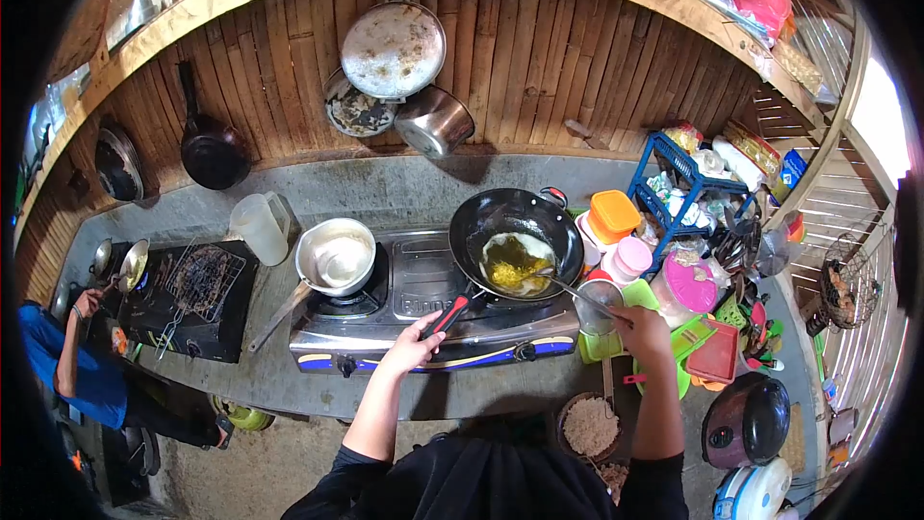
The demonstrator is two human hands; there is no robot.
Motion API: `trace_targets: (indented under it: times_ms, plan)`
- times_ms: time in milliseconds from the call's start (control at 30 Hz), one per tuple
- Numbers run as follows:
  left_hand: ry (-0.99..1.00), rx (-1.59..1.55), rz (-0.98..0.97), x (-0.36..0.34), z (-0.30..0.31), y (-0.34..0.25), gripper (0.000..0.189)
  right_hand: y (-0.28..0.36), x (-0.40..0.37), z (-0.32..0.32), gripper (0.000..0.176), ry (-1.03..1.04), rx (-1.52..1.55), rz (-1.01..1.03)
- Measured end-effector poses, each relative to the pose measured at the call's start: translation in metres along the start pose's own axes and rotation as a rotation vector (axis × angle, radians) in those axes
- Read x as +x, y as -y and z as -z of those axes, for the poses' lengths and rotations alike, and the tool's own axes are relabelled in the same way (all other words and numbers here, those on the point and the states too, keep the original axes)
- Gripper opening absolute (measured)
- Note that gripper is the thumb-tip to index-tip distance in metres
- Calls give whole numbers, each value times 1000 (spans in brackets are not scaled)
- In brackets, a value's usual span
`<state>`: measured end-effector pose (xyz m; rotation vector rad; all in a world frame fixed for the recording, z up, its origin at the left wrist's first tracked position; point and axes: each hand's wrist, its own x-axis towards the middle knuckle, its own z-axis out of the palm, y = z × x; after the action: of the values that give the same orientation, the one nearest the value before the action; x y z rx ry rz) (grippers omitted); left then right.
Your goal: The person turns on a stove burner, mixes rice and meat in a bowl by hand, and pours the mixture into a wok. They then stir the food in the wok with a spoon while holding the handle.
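Note:
A black wok (469, 227) sits on the right burner of the gas stove (420, 274). Oil and a bit of yellow food (518, 276) lie in its bottom. My left hand (412, 349) is closed around the wok's red and black handle (449, 316). From the right, my right hand (643, 335) grips a long metal cooking utensil (583, 295). The utensil's far end dips into the oil beside the yellow food, so its exact shape is hidden. On the left burner stands a light metal saucepan (336, 257), its handle pointing down and left.
Colourful plastic containers (614, 216) and a blue rack (672, 183) crowd the right side. Below my right arm is a pan of rice-like grains (590, 426); a rice cooker (746, 421) stands farther right. At far left, another person (72, 366) works by a grill rack (204, 281).

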<state>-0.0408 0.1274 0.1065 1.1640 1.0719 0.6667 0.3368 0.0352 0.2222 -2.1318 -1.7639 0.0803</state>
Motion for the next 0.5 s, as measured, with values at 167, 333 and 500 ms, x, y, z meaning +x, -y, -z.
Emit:
trace_targets:
  times_ms: [167,333,500]
  plan:
    - [-1,14,-8,2,1,3,52,-2,-3,28,23,32,-64,-27]
    - [7,24,-20,3,2,4,52,-9,6,-1,24,10,-66,-3]
    - [16,15,11,0,1,-1,52,-13,25,-56,25,-34,54,-5]
